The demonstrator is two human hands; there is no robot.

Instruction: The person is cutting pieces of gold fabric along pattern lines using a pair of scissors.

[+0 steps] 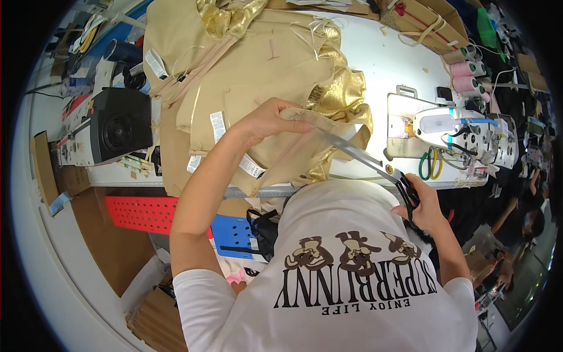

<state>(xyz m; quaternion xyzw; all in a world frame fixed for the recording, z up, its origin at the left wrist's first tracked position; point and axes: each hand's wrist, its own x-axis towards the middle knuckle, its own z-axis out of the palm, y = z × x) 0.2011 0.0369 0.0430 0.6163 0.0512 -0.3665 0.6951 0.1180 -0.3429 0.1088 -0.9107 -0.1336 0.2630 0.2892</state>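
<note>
My left hand [280, 121] pinches the edge of a beige garment [258, 76] that has shiny gold parts [343, 91] along its right side. My right hand [423, 202] is closed round the black handles of a large pair of scissors [358, 154]. The blades point up and left, and their tips reach the cloth beside my left fingertips. Whether the blades are apart at the tips is too blurred to tell. White labels [251, 166] hang from the cloth near my left forearm. More beige cloth lies layered beneath, spread over the white table.
At the right stands a white sewing machine [440, 123], with small green-and-yellow-handled scissors [431, 164] in front. Pink thread spools [466, 76] and a cardboard box [428, 23] sit behind. A black machine part [122, 123] is at the left; red [141, 212] and blue perforated panels [234, 232] show below the table edge.
</note>
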